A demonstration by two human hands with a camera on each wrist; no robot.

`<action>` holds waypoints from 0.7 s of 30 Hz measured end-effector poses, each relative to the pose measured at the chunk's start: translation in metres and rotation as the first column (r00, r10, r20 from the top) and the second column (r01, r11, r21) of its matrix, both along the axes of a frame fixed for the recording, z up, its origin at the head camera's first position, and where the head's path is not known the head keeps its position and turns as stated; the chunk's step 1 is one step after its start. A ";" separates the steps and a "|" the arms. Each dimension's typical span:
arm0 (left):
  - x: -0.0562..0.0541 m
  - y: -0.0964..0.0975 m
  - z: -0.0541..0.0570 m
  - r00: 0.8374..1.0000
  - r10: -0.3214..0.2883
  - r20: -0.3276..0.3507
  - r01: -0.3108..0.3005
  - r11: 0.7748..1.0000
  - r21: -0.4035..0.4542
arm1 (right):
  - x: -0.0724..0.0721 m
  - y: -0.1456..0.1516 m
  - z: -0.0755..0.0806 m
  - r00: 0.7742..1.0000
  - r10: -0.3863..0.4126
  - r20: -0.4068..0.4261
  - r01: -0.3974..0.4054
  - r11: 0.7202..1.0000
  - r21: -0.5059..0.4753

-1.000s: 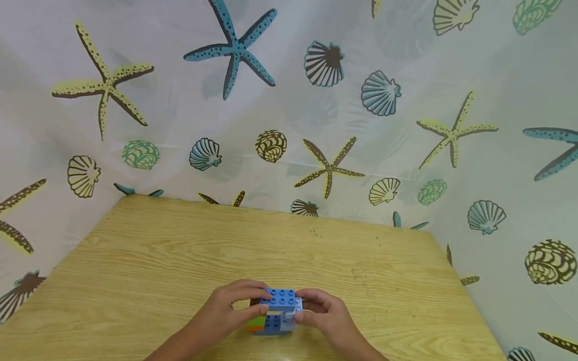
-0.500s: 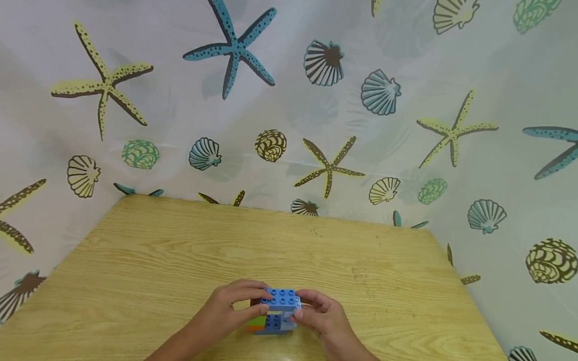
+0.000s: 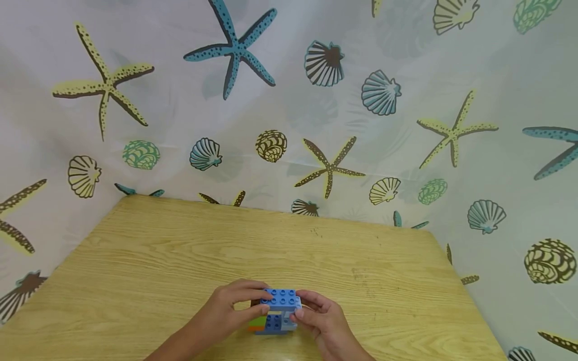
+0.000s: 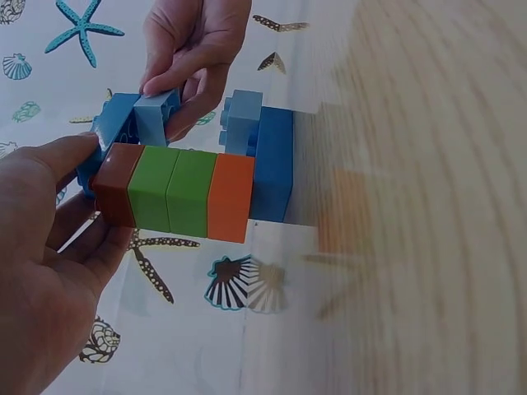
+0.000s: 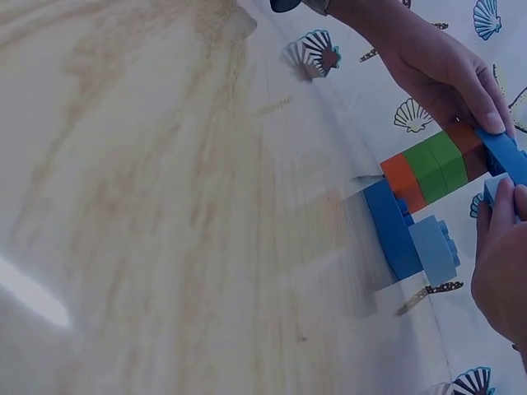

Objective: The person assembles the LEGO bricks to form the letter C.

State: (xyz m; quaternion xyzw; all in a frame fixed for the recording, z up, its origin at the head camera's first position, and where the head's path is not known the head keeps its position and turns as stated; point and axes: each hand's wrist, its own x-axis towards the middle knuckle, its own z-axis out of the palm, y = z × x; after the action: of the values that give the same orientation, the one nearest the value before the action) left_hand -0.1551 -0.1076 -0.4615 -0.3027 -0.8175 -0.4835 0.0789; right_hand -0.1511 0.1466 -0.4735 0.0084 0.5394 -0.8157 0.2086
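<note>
My left hand grips one end of the long blue brick, which lies across the top of a toy brick build. Under that end, a brown brick, two green bricks and an orange brick form a column. The column stands on a lower blue brick at the tabletop. A light blue brick sits on that base's other end. My right hand pinches another light blue brick at the underside of the top brick's right end, with a gap below it.
The build stands near the front of the wood-grain table. A white cloth printed with starfish and shells hangs around the table's back and sides.
The right hand and forearm have shifted slightly left, and the light blue brick in its fingers sits a little farther under the top blue brick. The left hand stays in place.
</note>
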 end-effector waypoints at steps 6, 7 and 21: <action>0.000 -0.002 0.003 1.000 -0.014 -0.002 0.014 1.000 -0.011 | 0.002 -0.003 0.000 1.000 -0.008 -0.012 0.008 1.000 0.010; 0.000 -0.002 0.003 1.000 -0.014 0.000 0.014 1.000 -0.014 | 0.002 -0.003 0.000 1.000 -0.012 -0.014 0.012 1.000 0.013; 0.002 -0.001 0.005 0.999 0.002 0.041 -0.001 1.000 -0.021 | 0.004 -0.005 0.000 0.998 -0.060 -0.031 0.060 0.998 -0.011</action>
State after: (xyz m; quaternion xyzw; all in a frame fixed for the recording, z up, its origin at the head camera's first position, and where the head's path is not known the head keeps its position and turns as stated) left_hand -0.1533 -0.1086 -0.4566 -0.2930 -0.8242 -0.4810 0.0595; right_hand -0.1472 0.1418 -0.4740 0.0106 0.5381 -0.8243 0.1755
